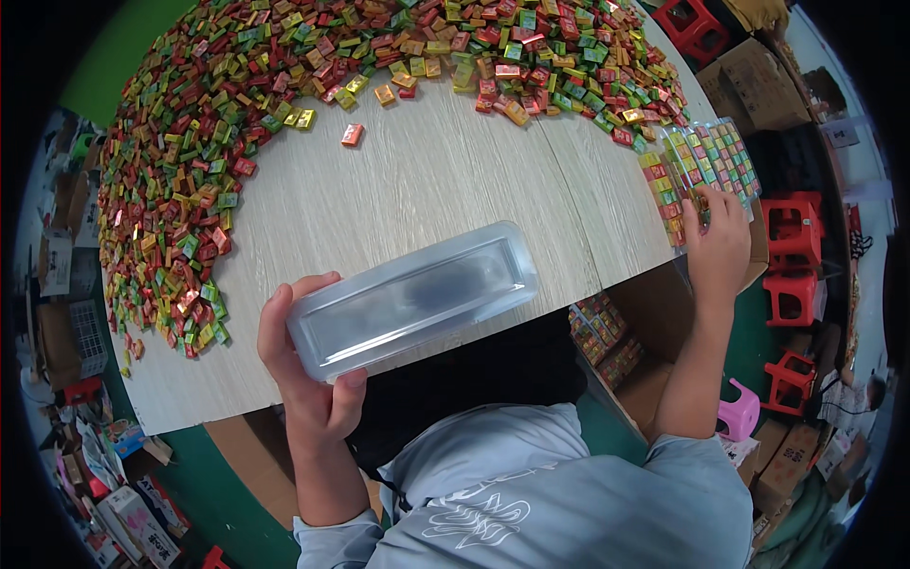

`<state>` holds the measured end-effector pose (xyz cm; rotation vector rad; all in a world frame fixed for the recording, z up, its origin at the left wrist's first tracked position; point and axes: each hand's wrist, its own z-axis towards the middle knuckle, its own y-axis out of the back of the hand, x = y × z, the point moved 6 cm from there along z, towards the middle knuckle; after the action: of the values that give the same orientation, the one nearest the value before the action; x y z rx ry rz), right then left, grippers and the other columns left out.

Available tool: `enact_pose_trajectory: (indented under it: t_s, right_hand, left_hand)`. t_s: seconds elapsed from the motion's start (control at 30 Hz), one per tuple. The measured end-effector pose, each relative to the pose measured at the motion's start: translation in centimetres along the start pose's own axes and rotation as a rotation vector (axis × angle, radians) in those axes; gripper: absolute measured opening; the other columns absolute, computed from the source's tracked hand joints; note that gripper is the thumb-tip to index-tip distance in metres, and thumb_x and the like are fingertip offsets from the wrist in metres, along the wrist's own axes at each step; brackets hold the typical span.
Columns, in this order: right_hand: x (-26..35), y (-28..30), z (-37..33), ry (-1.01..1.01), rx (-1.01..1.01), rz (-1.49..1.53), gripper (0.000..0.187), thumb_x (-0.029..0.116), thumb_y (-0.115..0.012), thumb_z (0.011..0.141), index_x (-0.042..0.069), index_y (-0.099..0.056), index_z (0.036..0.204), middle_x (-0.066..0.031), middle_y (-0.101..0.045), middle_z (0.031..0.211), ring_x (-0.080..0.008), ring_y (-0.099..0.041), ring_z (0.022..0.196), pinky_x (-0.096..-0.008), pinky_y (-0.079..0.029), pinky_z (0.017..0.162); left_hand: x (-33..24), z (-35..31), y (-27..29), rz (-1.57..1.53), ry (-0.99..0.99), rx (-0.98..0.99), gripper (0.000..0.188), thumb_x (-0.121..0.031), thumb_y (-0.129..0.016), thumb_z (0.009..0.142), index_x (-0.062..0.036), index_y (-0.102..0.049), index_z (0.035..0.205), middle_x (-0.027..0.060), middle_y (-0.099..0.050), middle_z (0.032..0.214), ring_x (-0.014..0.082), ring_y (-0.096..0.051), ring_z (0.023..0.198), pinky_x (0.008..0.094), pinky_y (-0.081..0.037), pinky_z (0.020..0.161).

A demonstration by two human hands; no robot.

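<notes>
My left hand (pixel 308 356) grips one end of a long clear plastic tray (pixel 408 299), thumb on the near side and fingers behind. The tray is tilted above the table's front edge, and no candies show in it. At the table's right edge, my right hand (pixel 718 232) rests its bent fingers on clear trays filled with wrapped candies (pixel 706 161), set in neat rows. Whether those fingers grip a tray or only touch it is hard to make out. A large heap of small wrapped candies (pixel 180 190), red, yellow, green and orange, curves round the table's far and left sides.
One red candy (pixel 352 135) lies apart on the pale wooden table (pixel 455 180). Below the right edge, a cardboard box (pixel 654 379) holds more packed candies (pixel 607 332). Red stools (pixel 792 232) and a pink stool (pixel 739 412) stand to the right. Boxes and clutter line the left.
</notes>
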<state>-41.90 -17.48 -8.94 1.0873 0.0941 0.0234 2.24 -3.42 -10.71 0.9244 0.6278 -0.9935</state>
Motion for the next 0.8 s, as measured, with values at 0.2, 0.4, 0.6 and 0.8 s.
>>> enact_pose_trajectory:
  t_s: [0.2,0.4,0.6,0.8]
  right_hand:
    - [-0.5,-0.1,0.0,-0.054,-0.015,0.038,0.02,0.02,-0.067,0.101,0.006,-0.07,0.115,-0.0121,-0.067,0.112,-0.0342,-0.064,0.108,-0.0459,-0.051,0.094]
    - [-0.7,-0.2,-0.5,-0.01,-0.044,-0.041,0.019,0.022,-0.071,0.099,0.011,-0.071,0.115,-0.0061,-0.067,0.113,-0.0299,-0.065,0.105,-0.0439,-0.055,0.089]
    - [-0.5,0.0,-0.8,-0.015,-0.048,-0.016,0.018,0.018,-0.067,0.1,0.007,-0.07,0.113,-0.0113,-0.067,0.112,-0.0333,-0.064,0.107,-0.045,-0.052,0.093]
    - [-0.5,0.4,-0.6,-0.023,-0.037,-0.012,0.017,0.017,-0.067,0.099,0.007,-0.071,0.113,-0.0102,-0.067,0.111,-0.0315,-0.065,0.106,-0.0438,-0.052,0.091]
  left_hand:
    - [0.3,-0.3,-0.2,-0.049,0.007,-0.008,0.087,-0.034,-0.07,0.099,-0.0053,-0.018,0.162,0.0307,-0.05,0.144,0.0333,-0.057,0.125,0.0466,-0.047,0.104]
    - [1.4,-1.0,-0.6,-0.149,0.086,0.009,0.09,-0.034,-0.071,0.097,-0.0049,-0.017,0.163,0.0305,-0.047,0.146,0.0355,-0.055,0.129,0.0488,-0.046,0.107]
    - [2.3,-1.2,-1.2,-0.13,0.169,0.007,0.094,-0.052,-0.066,0.098,-0.001,-0.02,0.162,0.0262,-0.048,0.149,0.0352,-0.051,0.136,0.0497,-0.041,0.114]
    - [2.6,-1.3,-0.8,-0.15,0.191,0.006,0.094,-0.049,-0.067,0.097,-0.0006,-0.02,0.162,0.026,-0.048,0.149,0.0349,-0.051,0.137,0.0497,-0.04,0.115]
